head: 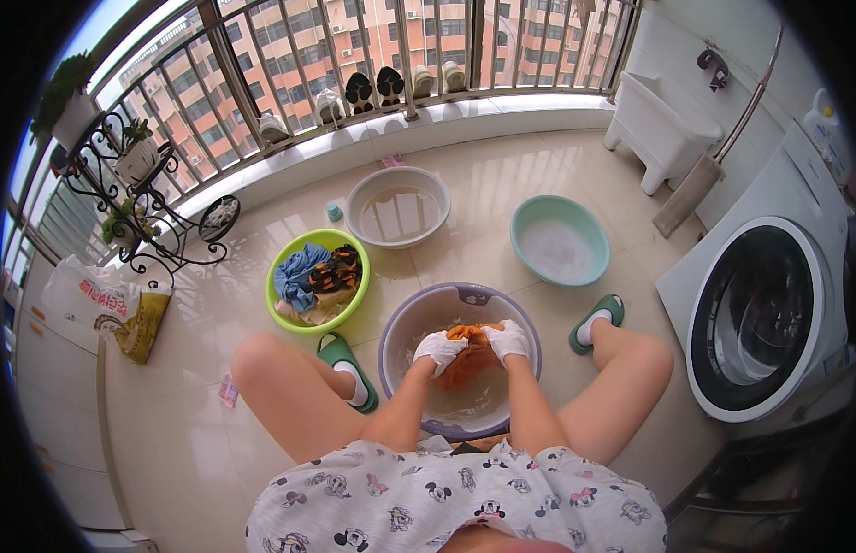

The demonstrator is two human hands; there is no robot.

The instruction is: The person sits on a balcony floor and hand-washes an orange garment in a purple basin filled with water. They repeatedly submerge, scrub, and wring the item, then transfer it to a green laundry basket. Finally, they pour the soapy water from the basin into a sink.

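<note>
Both my hands wear white gloves and hold a wet orange cloth over a large basin with a purple rim. My left hand grips the cloth on its left side. On the other side, my right hand grips its upper right part. The lower part of the cloth hangs into murky water inside the basin. The basin stands on the floor between my feet, which are in green slippers. What kind of garment or cloth it is, I cannot tell.
A lime-green basin holds blue, dark patterned and pale clothes. Beyond stand a grey basin of water and a teal basin of sudsy water. A washing machine is at right, a plant stand at left. Several shoes line the railing ledge.
</note>
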